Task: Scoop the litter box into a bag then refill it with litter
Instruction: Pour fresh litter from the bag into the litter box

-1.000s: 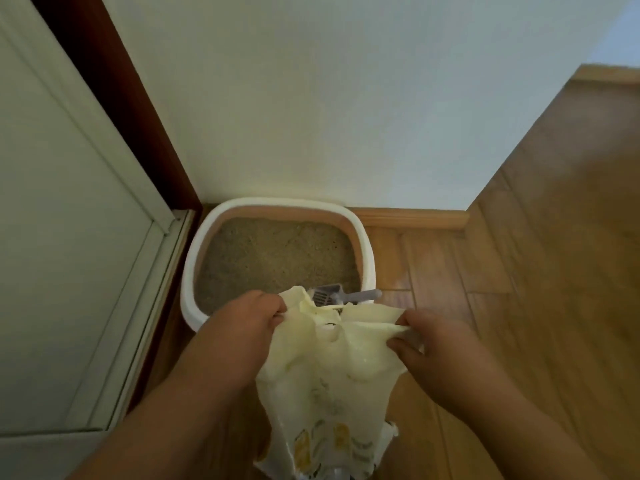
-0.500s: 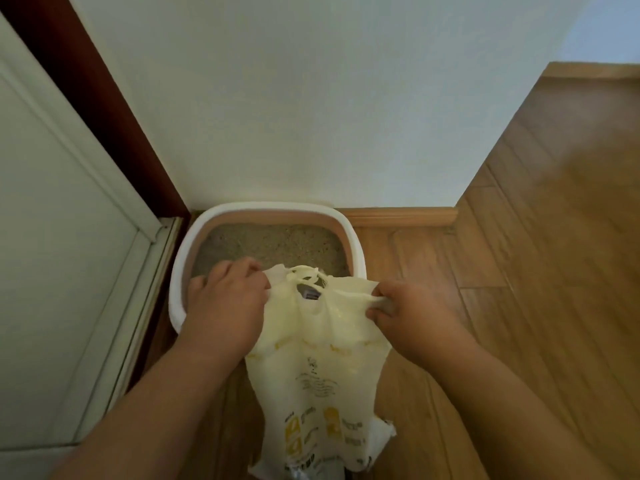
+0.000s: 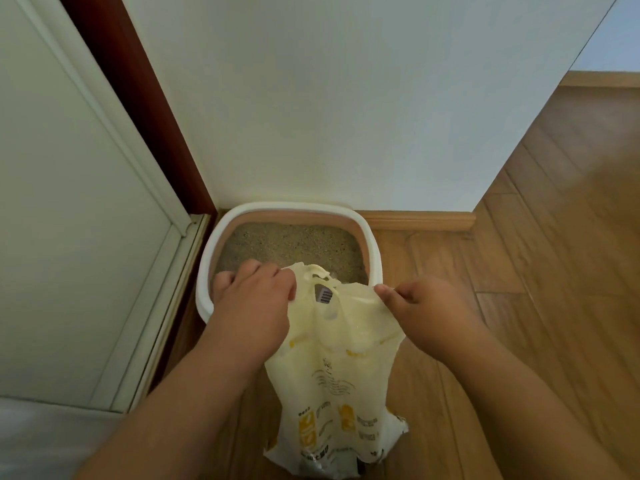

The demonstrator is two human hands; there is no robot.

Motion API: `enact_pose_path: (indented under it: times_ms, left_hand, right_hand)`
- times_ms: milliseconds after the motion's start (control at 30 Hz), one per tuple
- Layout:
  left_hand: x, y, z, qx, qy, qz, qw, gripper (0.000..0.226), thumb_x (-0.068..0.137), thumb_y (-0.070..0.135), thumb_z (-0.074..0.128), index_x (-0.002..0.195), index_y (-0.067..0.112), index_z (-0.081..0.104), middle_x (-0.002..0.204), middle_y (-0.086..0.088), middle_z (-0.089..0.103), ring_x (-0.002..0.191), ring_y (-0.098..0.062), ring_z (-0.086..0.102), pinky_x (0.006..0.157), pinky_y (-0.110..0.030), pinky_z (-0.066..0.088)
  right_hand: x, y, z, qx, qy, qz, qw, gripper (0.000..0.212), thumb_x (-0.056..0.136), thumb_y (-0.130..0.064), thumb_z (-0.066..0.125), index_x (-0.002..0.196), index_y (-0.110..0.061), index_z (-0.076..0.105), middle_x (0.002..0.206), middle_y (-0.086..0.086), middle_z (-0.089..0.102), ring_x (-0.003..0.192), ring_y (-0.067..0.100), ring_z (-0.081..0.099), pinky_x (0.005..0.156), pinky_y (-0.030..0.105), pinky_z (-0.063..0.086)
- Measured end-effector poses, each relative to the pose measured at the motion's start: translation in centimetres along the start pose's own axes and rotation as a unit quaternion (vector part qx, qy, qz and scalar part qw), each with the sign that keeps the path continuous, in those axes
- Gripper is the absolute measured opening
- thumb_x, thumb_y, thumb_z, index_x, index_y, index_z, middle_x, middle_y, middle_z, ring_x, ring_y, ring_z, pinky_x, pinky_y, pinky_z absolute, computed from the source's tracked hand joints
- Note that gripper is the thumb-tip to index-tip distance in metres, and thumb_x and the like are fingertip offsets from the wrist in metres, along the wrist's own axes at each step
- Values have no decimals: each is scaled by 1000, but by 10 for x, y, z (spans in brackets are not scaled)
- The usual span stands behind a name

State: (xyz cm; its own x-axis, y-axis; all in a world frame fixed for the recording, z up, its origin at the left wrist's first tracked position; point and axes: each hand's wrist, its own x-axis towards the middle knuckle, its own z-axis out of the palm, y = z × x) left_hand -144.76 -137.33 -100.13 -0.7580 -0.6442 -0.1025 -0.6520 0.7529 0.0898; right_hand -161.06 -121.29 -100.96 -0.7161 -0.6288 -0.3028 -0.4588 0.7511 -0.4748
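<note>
Litter box (image 3: 373, 252) sits on the floor (image 3: 519, 306) just beyond your hands, tucked against the wall (image 3: 346, 98) with a door (image 3: 69, 202) to your left, its sandy fill showing past your knuckles. Between your hands hangs a pale yellow plastic bag (image 3: 332, 368): your left hand (image 3: 254, 299) grips its upper left edge with curled fingers, and your right hand (image 3: 427, 308) pinches the upper right edge, so the top is drawn taut over the near rim of the box. Expect the bag to be thin, limp and light; it will sag or fold shut when one hand lets go, and the film may slip through a loose pinch. Take hold at the handle loops or the rolled top edge, not the printed body, which would crumple. The litter box looks like stiff plastic, and likely heavy with litter, so it is better left where it stands. Your left hand and the bag hide the near part of the box, so any scoop or clumps there cannot be made out. A small dark barcode-like patch shows through the bag's opening; what it belongs to is unclear. The bag's bottom is cut off by the frame edge, and whether it holds anything cannot be told.
</note>
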Motion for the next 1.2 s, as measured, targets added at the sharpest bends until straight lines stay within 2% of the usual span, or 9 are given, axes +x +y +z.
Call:
enact_pose_path:
  times_ms: [100,200,367,467,567,667,767,1000,1200]
  left_hand:
    - [-5,6,3,-6,17,36,999,73,87,4,48,145,44,32,135,17,54,132,-12,39,99,-38,21]
    - [-10,19,6,-42,-1,91,995,100,84,5,54,156,50,1,152,16,39,141,-10,37,111,-41,19]
    - [-17,33,14,-53,-13,180,982,67,93,45,65,149,49,29,170,15,-2,157,-10,-2,124,-47,-4]
    - [-22,40,19,-45,-1,250,967,43,95,60,54,132,38,53,164,16,29,157,-9,3,127,-42,0]
    - [-23,47,18,-49,11,244,968,39,98,63,48,117,32,62,125,13,62,134,-10,45,125,-34,15]
    - [-24,49,15,-53,29,226,972,23,103,46,48,117,29,58,100,8,66,104,-17,56,105,-34,38]
    - [-24,54,15,-54,4,198,979,25,103,25,49,128,28,52,105,5,64,98,-19,58,88,-33,43]
    - [-20,61,21,-52,-22,126,990,36,90,9,52,122,25,48,106,3,62,98,-22,61,87,-38,44]
    - [-22,76,29,-123,-41,87,988,31,94,50,47,118,30,48,110,11,58,109,-16,52,102,-40,31]
  right_hand:
    - [-5,-1,-1,-19,-9,-2,1000,40,97,-47,56,94,-15,78,80,6,74,60,15,64,56,25,52]
    - [-6,-2,-3,6,-22,9,1000,26,91,-39,69,113,-28,74,108,-9,70,75,6,64,55,15,47]
    - [-10,-3,-3,-1,-24,-12,1000,71,81,-45,77,145,-27,52,136,-6,51,104,9,52,80,19,46]
    - [-16,-7,-5,-17,-40,-22,999,88,80,-49,77,155,-25,35,143,-3,46,117,14,52,87,23,46]
    - [-22,-10,-7,-7,-52,-39,998,90,82,-50,75,157,-26,30,144,-3,44,122,15,50,91,25,47]
    - [-26,-12,-7,17,-54,-51,997,76,91,-46,65,157,-28,31,147,-6,43,124,14,50,95,26,47]
    - [-26,-13,-6,33,-56,-55,996,64,97,-42,59,156,-31,34,150,-5,46,129,16,51,102,30,48]
    - [-24,-7,-5,100,-50,-54,992,52,99,-29,59,147,-39,41,127,-10,65,100,4,61,76,14,48]
    - [-21,-3,-4,121,-19,-25,992,7,95,-30,67,95,-32,60,91,-9,73,80,7,70,77,33,62]
